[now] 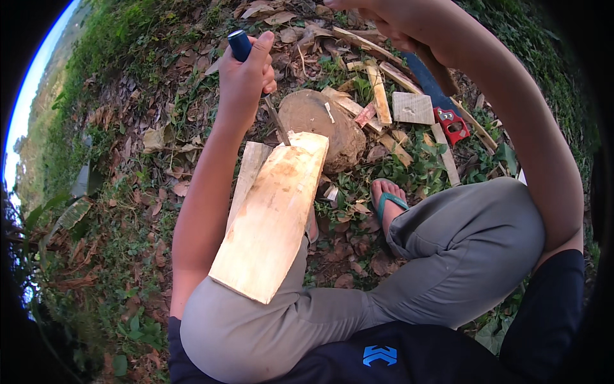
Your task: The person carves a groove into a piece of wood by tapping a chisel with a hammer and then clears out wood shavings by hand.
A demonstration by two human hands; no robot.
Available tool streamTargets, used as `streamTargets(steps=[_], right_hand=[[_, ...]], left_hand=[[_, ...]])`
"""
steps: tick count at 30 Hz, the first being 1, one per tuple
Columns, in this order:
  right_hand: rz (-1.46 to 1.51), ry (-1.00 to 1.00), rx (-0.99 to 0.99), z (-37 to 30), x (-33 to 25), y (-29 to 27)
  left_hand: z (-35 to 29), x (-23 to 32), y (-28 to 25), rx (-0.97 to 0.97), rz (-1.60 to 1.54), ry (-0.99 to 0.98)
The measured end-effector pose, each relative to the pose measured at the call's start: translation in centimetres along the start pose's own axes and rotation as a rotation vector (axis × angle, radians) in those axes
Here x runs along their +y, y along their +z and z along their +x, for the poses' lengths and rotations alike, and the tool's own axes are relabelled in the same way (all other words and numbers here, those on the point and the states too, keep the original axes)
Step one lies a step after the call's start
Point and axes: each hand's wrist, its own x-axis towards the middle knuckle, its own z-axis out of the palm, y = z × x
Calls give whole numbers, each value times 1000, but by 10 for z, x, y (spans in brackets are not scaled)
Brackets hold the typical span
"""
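My left hand (246,80) is closed around the blue handle of a chisel (275,118), its thumb near the handle's top. The blade slants down onto the upper end of a pale, flat wooden board (268,214). That board slopes from the stump (313,121) down to my left thigh, and small raised chips show where the blade meets it. My right hand (393,25) is raised at the top edge, partly cut off, with its fingers curled. A dark brown wooden piece (438,70) sticks out below it, seemingly gripped; its full shape is hidden.
A second board (248,173) stands behind the pale one. To the right, a saw with a red handle (451,125), a square wood block (412,107) and several offcuts (378,93) lie among leaves. My sandalled foot (387,201) is beside the stump.
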Motion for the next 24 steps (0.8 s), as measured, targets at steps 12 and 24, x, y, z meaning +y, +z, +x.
streamTargets(steps=[12, 24], right_hand=[[235, 636, -279, -11, 126, 86], [-190, 297, -320, 10, 109, 66]], left_hand=[[-53, 25, -74, 163, 51, 178], [-61, 38, -47, 1, 17, 309]])
